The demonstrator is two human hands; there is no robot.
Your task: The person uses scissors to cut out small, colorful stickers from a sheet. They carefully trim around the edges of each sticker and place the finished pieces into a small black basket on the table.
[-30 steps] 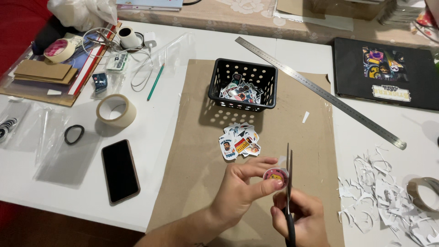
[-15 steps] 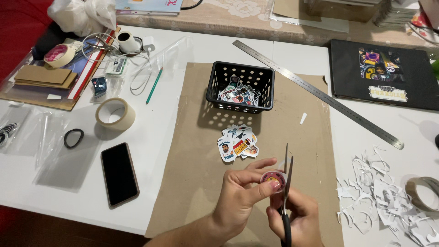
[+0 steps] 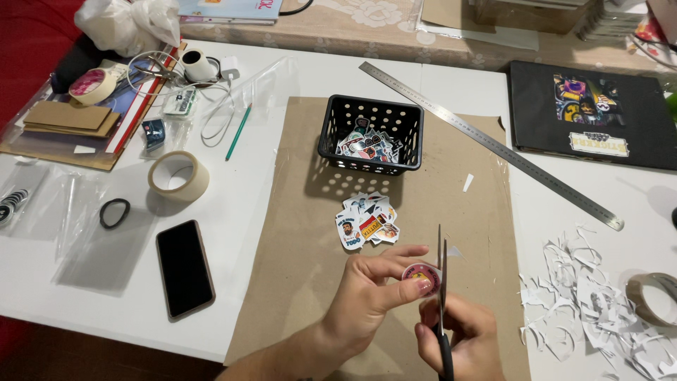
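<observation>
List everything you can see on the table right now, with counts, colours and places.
round sticker: 1, pink-rimmed, pinched in left hand
scissors: 1, steel blades, black handle, in right hand
cut stickers: small pile, multicoloured, on the board below the basket
basket: 1, black, perforated, holds more stickers
cardboard sheet: 1, brown, centre
ruler: 1, steel, diagonal, right of basket
phone: 1, black, screen dark, left
tape rolls: 3, beige; near phone, far left, right edge
hair tie: 1, black, left
paper scraps: many, white, right
album: 1, black, top right
pencil: 1, green, left of basket
left hand: holds sticker
right hand: grips scissors
</observation>
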